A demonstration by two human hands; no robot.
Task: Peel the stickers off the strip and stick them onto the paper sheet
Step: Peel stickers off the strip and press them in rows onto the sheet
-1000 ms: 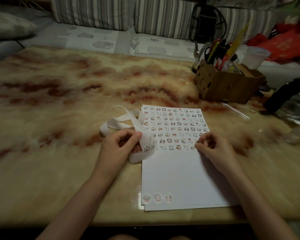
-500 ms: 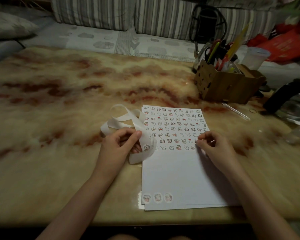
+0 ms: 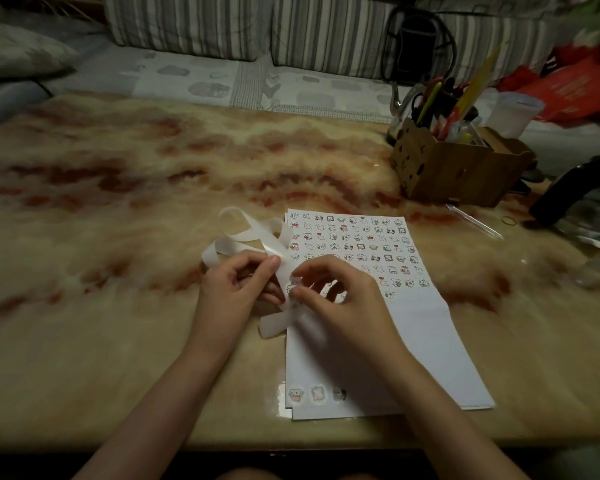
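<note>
Pinching the strip (image 3: 253,233) together, left hand (image 3: 236,292) and right hand (image 3: 343,299) meet fingertip-to-fingertip over the left edge of the paper sheet (image 3: 426,341).

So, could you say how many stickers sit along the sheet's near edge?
3, at the paper sheet's near-left corner: left sticker, middle sticker, right sticker; forearm may hide more.
</note>
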